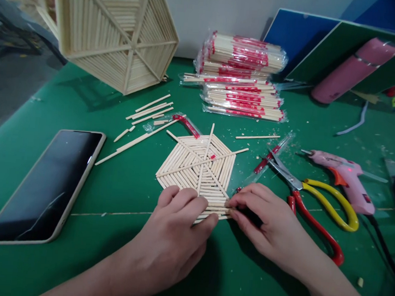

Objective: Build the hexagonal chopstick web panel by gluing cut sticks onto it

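Observation:
A flat hexagonal panel [186, 158] made of thin wooden chopsticks lies on the green table, crossed by sticks from corner to corner. My left hand [173, 230] is closed over its near edge, the fingers curled on the sticks there. At the near right corner my right hand [270, 220] pinches the ends of the chopsticks [224, 217] between thumb and fingers. Some of that near edge is hidden behind my left fingers. Just right of the panel are scissors [295, 181] with one yellow and one red handle, their blades partly open.
A larger hexagonal stick structure [130, 47] stands at the back left. Wrapped chopsticks [245, 60] are piled behind the panel. Loose sticks [152, 110] lie left of it. A phone [44, 186], a pink glue gun [347, 173] with a cord and a pink flask [356, 71] are around.

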`<control>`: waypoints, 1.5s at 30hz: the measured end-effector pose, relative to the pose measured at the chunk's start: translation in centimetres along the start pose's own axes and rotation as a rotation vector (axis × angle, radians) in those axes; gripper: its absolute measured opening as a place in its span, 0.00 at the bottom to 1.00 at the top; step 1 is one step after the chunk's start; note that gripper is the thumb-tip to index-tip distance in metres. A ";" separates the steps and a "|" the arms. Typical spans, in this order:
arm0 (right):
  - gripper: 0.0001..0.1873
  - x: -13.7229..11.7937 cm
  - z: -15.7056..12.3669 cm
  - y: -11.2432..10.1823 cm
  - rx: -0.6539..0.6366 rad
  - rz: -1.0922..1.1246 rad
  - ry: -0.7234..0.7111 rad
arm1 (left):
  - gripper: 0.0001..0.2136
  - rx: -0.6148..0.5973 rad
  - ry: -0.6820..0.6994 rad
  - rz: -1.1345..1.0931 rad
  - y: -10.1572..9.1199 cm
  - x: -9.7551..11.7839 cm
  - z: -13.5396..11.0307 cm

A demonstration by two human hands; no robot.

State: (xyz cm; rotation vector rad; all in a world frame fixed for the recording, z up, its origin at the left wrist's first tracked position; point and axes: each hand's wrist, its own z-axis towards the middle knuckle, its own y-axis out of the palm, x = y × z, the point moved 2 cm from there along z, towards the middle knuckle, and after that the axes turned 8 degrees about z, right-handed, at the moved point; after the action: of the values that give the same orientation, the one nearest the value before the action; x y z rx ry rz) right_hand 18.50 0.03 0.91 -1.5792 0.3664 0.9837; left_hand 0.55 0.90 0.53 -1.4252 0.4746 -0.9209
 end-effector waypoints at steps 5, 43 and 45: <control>0.07 0.1 0.1 0.1 -0.020 -0.007 0.006 | 0.11 0.011 0.005 0.047 0.1 0.1 0.1; 0.06 -0.8 0.9 0.3 -0.120 -0.029 0.117 | 0.07 0.071 -0.105 -0.136 0.4 -0.7 -0.3; 0.06 -0.8 1.0 0.3 -0.123 -0.030 0.115 | 0.06 0.081 -0.103 -0.126 0.4 -0.7 -0.3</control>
State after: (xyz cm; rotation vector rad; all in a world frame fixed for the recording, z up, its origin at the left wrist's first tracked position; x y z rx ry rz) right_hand 17.42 0.60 1.36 -1.7522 0.3659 0.9090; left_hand -0.01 1.21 -0.08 -1.4335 0.2702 -0.9515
